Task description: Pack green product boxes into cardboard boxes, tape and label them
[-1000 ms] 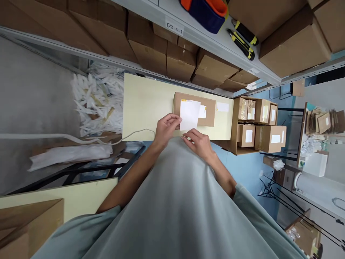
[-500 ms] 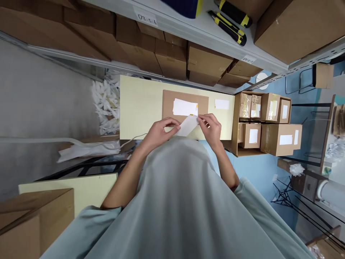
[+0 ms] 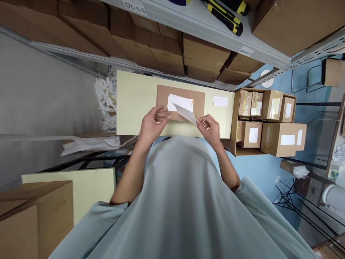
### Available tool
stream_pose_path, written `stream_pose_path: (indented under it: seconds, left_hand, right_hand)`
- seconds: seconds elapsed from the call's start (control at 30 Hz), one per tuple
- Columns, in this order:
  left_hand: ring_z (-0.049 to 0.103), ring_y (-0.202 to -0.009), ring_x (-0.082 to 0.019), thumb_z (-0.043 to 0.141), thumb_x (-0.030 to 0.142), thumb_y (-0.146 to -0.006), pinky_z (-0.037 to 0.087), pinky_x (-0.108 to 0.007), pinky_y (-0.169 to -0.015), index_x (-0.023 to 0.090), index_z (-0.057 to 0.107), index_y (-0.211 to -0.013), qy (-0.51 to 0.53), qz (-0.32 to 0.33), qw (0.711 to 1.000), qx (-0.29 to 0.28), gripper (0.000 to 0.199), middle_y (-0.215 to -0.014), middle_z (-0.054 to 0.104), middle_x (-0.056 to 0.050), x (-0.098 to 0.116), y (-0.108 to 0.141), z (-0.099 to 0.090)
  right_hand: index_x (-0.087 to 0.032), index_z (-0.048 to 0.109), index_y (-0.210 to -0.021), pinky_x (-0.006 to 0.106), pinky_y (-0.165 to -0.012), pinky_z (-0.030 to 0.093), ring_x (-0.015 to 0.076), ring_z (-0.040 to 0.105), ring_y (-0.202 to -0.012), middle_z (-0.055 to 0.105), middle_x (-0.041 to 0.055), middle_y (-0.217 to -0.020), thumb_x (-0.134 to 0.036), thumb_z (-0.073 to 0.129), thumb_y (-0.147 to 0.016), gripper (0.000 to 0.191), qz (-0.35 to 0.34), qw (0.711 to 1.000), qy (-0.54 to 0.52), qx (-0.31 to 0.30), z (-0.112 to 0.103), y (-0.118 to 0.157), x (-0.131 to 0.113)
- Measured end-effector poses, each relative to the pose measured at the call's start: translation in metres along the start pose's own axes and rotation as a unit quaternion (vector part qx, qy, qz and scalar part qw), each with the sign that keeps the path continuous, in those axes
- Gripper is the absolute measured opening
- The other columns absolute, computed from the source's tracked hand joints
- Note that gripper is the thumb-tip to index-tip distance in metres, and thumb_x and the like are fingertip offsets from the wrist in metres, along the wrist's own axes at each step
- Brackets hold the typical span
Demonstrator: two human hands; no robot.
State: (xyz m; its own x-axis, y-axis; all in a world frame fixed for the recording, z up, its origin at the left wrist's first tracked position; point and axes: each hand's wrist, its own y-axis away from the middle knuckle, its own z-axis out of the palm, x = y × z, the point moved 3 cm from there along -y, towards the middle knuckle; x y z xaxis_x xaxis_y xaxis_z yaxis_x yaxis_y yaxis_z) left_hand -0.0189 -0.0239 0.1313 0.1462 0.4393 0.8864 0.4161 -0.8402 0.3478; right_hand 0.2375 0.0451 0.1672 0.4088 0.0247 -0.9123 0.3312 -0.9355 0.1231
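Between the fingertips of my right hand (image 3: 209, 130) a white slip (image 3: 185, 113) is pinched by its lower right corner, near a small yellow mark. Its far end tilts up over a stack of white slips (image 3: 174, 102). That stack lies on a flat brown cardboard piece (image 3: 199, 102) on the pale yellow table (image 3: 134, 104). My left hand (image 3: 155, 124) is apart from the slip, fingers spread beside the cardboard's lower left corner, holding nothing.
Another white slip (image 3: 220, 101) lies on the table's right part. An open carton (image 3: 234, 138) of small labelled boxes stands to the right. A shelf (image 3: 161, 21) with boxes and cutters (image 3: 225, 18) overhangs the far side.
My left hand has let go of the slip and moved left. The slip, still in my right hand, has swung so its free end points up and left. The view has shifted slightly.
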Motion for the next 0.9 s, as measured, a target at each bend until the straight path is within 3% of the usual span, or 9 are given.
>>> stream_pose_path:
  seconds: [0.17,0.37,0.5,0.7,0.9]
  left_hand:
    - [0.081,-0.113,-0.028,0.083,0.058,-0.088,0.066,-0.040,-0.102,0.019,0.080,-0.123,0.061,-0.031,0.998,-0.008,0.053,-0.125,0.085,-0.015,-0.013,0.002,0.017]
    - [0.076,-0.088,-0.022,0.082,0.058,-0.085,0.063,-0.035,-0.082,0.020,0.082,-0.111,0.074,-0.024,0.997,-0.016,0.046,-0.098,0.082,-0.010,-0.016,0.001,0.017]
    - [0.072,-0.078,-0.020,0.085,0.058,-0.081,0.060,-0.033,-0.074,0.021,0.081,-0.101,0.085,-0.025,0.996,-0.024,0.042,-0.087,0.079,-0.007,-0.020,-0.001,0.015]
    - [0.071,-0.079,-0.020,0.083,0.055,-0.084,0.060,-0.033,-0.077,0.022,0.079,-0.095,0.052,0.003,0.998,-0.030,0.034,-0.086,0.078,-0.006,-0.025,-0.012,0.006]
    - [0.071,-0.087,-0.020,0.075,0.036,-0.091,0.059,-0.030,-0.084,0.021,0.079,-0.093,-0.064,0.058,0.996,0.016,0.016,-0.098,0.083,-0.006,-0.036,-0.055,0.002]
  right_hand:
    - [-0.026,0.076,-0.090,0.031,-0.066,0.056,0.0139,0.062,-0.071,0.073,0.0033,-0.098,-0.056,0.074,-0.104,0.032,-0.013,0.999,-0.020,-0.046,-0.002,0.011,-0.010]
    - [-0.027,0.078,-0.092,0.032,-0.062,0.055,0.0138,0.061,-0.069,0.073,0.0033,-0.097,-0.053,0.075,-0.105,0.030,-0.051,0.994,-0.024,-0.091,-0.008,0.022,-0.025]
    - [-0.026,0.079,-0.091,0.032,-0.063,0.056,0.0139,0.062,-0.070,0.073,0.0033,-0.097,-0.056,0.076,-0.104,0.032,-0.037,0.995,-0.023,-0.091,-0.009,0.024,-0.024]
    - [-0.024,0.077,-0.090,0.030,-0.068,0.056,0.0134,0.063,-0.072,0.075,0.0030,-0.097,-0.065,0.080,-0.098,0.042,0.024,0.999,-0.045,-0.018,0.002,0.002,0.010]
    - [-0.023,0.076,-0.089,0.032,-0.081,0.060,0.0177,0.068,-0.080,0.079,0.0028,-0.090,-0.076,0.080,-0.092,0.053,0.100,0.993,-0.055,0.039,0.028,-0.047,0.066]
